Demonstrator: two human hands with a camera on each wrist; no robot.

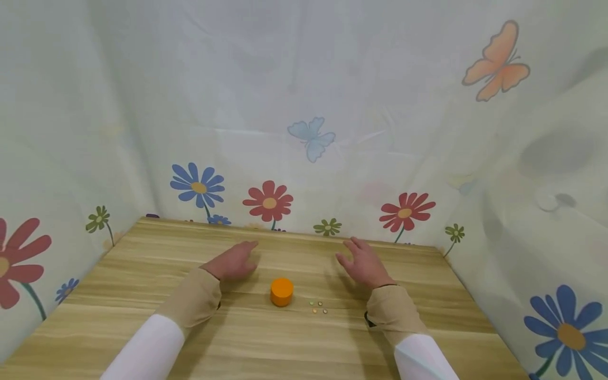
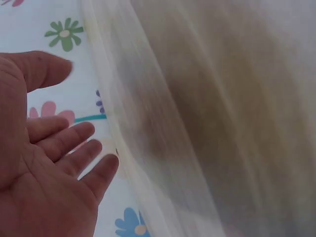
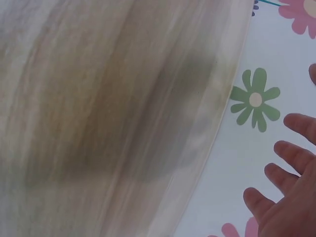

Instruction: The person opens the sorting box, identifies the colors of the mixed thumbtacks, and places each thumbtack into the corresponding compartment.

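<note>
Over the left half of the table my left hand (image 1: 234,262) is held with its fingers relaxed and nothing in them. In the left wrist view its fingers (image 2: 64,145) and thumb are spread apart. My right hand (image 1: 367,263) hovers over the right half, fingers extended and holding nothing; the right wrist view catches its fingers (image 3: 286,168) at the right edge. Between the two forearms stands a short round orange container (image 1: 282,292), closest to the left hand. Several tiny round pieces (image 1: 320,304) lie just right of it, in a small cluster.
The wood-grain table (image 1: 266,343) runs back to a white curtain (image 1: 228,105) printed with flowers and butterflies. The same curtain closes off both sides. Dark bands (image 1: 371,319) show at the wrists, over tan cuffs.
</note>
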